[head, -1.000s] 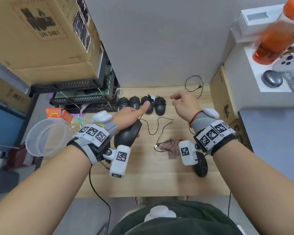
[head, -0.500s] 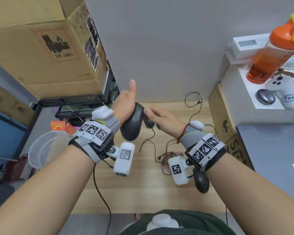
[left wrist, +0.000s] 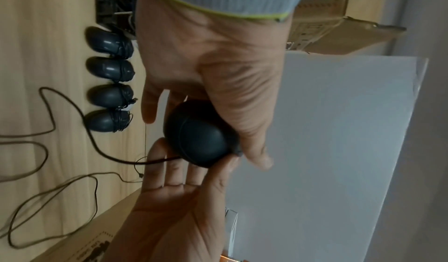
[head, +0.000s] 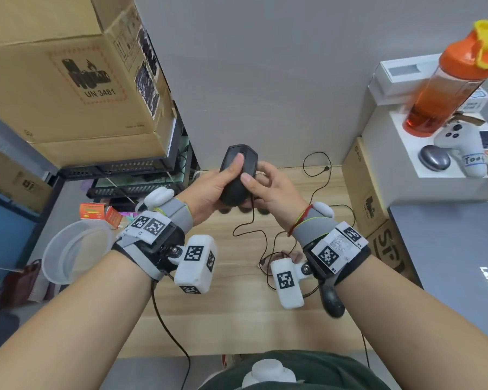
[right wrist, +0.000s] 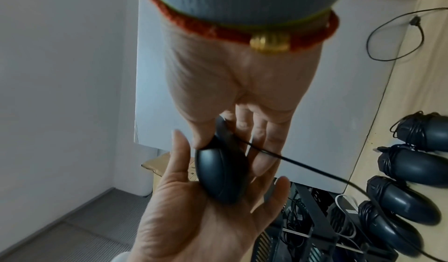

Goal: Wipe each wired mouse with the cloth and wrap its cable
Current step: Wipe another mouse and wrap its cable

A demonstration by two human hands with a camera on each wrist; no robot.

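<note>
Both hands hold one black wired mouse (head: 238,175) up above the wooden table (head: 231,313), its top facing me. My left hand (head: 214,184) grips it from the left, thumb on the buttons. My right hand (head: 268,184) pinches its right side, thumb on top and fingers behind. Its cable (head: 251,218) hangs loose down to the table. The wrist views show the mouse (left wrist: 201,133) (right wrist: 223,172) between both palms. Several mice with wrapped cables (left wrist: 109,95) (right wrist: 412,164) lie in a row at the back. The pinkish cloth (head: 292,255) peeks out under my right wrist.
Another black mouse (head: 333,301) lies by my right forearm. A loose thin cable (head: 316,164) lies at the back. Cardboard boxes (head: 68,80) and a clear bowl (head: 74,251) stand left; a box (head: 364,187), laptop (head: 457,263), orange bottle (head: 445,80) and controller (head: 459,144) right.
My left hand lifted the mouse off the table and turned its top toward me. My right hand, free a second ago, came in and took hold of its right side.
</note>
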